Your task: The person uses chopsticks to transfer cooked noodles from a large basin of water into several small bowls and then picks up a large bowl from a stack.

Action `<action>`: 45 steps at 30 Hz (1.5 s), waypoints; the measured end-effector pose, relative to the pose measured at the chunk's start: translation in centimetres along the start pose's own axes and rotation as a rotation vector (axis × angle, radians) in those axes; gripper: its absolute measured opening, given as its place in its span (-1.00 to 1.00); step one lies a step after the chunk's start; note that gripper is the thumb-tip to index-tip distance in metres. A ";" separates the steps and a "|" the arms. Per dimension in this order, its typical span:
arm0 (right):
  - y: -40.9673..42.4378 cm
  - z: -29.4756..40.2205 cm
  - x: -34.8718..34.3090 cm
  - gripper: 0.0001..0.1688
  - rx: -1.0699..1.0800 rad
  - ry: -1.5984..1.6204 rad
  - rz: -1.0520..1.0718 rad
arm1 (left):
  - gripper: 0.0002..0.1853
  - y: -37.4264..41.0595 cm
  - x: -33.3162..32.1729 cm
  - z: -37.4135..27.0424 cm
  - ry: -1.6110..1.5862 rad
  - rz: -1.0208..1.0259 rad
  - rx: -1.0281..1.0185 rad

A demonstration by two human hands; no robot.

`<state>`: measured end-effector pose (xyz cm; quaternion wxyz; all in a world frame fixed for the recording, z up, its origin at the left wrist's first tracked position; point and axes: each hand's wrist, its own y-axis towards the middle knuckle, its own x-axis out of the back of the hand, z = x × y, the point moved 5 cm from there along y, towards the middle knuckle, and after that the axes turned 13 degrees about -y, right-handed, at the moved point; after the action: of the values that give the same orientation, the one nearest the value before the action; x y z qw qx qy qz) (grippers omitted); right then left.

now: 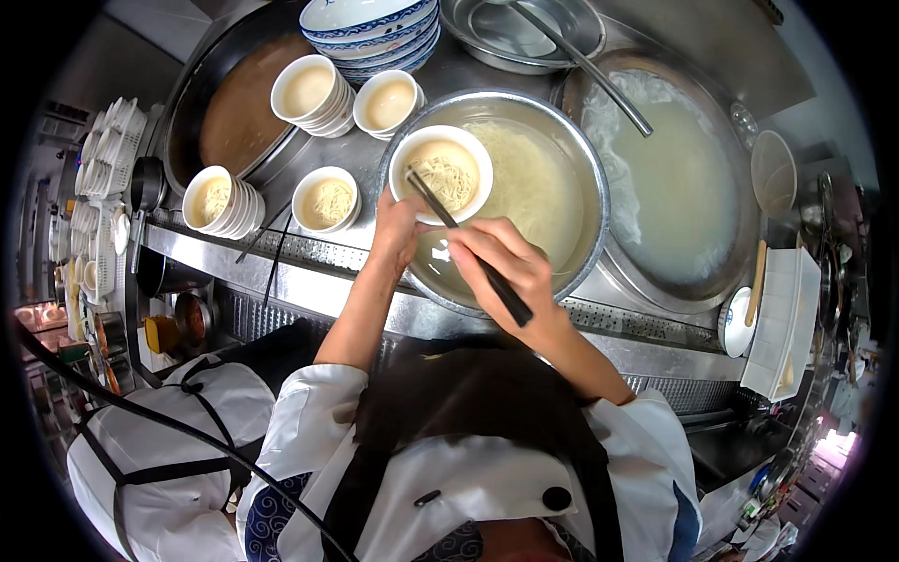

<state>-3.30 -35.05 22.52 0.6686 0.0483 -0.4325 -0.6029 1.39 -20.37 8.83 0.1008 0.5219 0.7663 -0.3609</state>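
Note:
With my left hand (400, 228) I hold a white bowl of noodles in pale broth (477, 158) by its lower left side, over a large steel basin (598, 211). The basin holds cloudy liquid with pale noodles (523, 161) under the surface. My right hand (509, 270) grips dark chopsticks (491, 277), whose tips rest on the noodles in the bowl. Left of the basin stand a bowl with noodles (326, 200) and a stack of bowls (242, 211) whose top one also holds noodles. Farther back, two more stacks (330, 105) (418, 105) are topped with bowls of broth.
A wok of brown liquid (246, 105) stands at the back left, a large pan of cloudy water (674, 190) at the right. Blue-patterned bowls (379, 46) and a steel bowl with a ladle (484, 49) stand behind. A person in white (168, 435) is close at my left.

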 end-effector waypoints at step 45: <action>4.3 -12.2 15.5 -0.78 -0.560 1.181 -0.655 | -0.60 24.4 10.4 -2.9 0.085 -0.219 0.364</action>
<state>6.23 -52.66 25.54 0.5632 0.3195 0.2074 -0.7333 18.81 -6.17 -5.54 -0.0673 0.4600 0.7442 -0.4796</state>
